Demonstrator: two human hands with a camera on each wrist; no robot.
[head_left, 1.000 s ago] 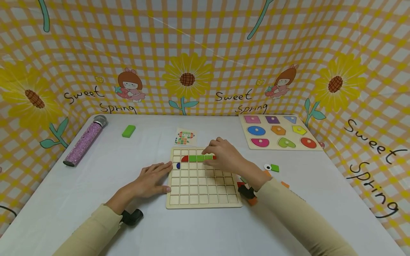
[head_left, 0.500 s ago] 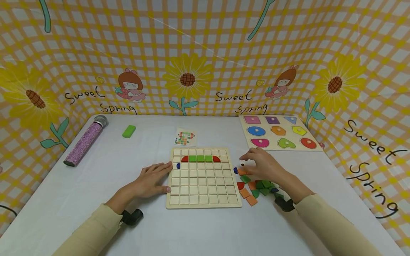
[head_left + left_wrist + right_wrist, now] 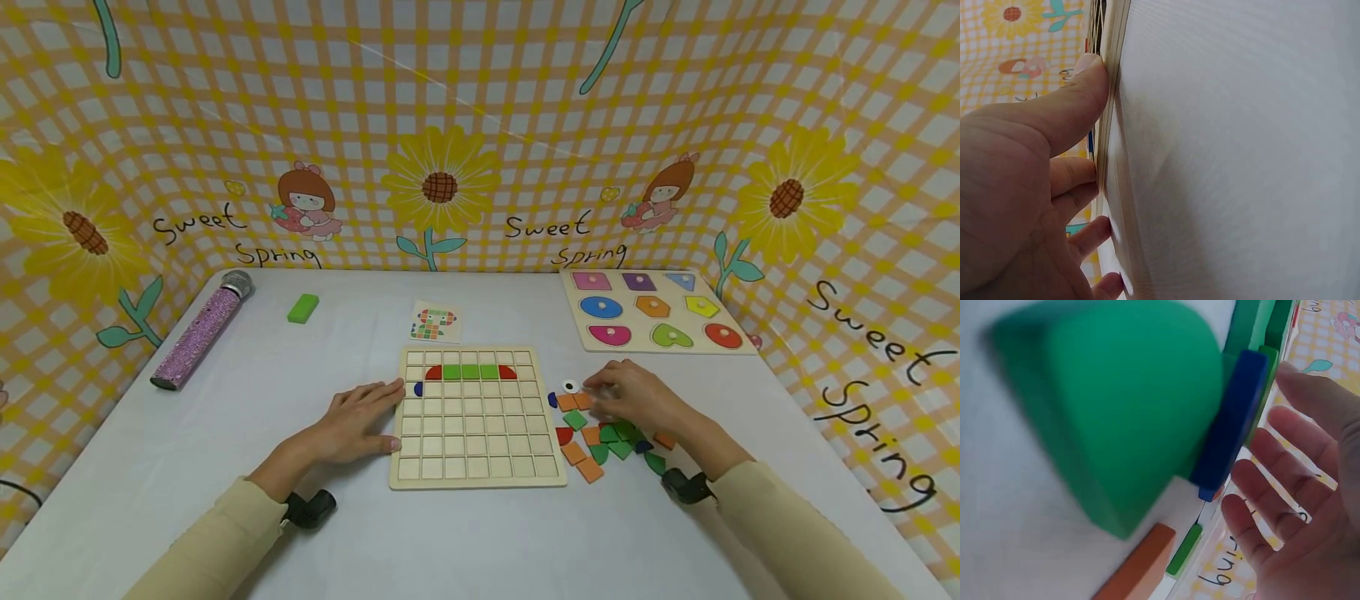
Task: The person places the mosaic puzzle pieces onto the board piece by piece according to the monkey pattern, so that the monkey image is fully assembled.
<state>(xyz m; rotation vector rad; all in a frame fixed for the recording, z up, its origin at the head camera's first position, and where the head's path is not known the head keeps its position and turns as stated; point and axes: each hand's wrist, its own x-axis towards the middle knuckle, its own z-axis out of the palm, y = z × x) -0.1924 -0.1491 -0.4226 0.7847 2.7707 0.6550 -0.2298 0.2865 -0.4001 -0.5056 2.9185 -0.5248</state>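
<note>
My left hand (image 3: pixel 348 425) rests against the left edge of a wooden grid board (image 3: pixel 480 437), its fingers and thumb touching the rim. On the board lie a row of green squares (image 3: pixel 470 372) with a red quarter-round (image 3: pixel 434 372) at one end and another red one (image 3: pixel 507 372) at the other. A blue half-round (image 3: pixel 418 389) sits lower at the left. My right hand (image 3: pixel 641 400) is over loose pieces right of the board, fingertips beside a white eye piece (image 3: pixel 570 386) and orange squares (image 3: pixel 566 402). In the right wrist view its fingers (image 3: pixel 1254 525) are loosely bent, with nothing seen between them.
Loose green pieces (image 3: pixel 620 450) and orange ones lie right of the board. A pattern card (image 3: pixel 435 322) is behind it. Farther off are a shape puzzle board (image 3: pixel 626 321), a green block (image 3: pixel 303 308) and a glittery purple microphone (image 3: pixel 198 333).
My right hand has left the board, where a red quarter-round now shows at the row's right end, and moved right to the loose pieces. My left hand stays put.
</note>
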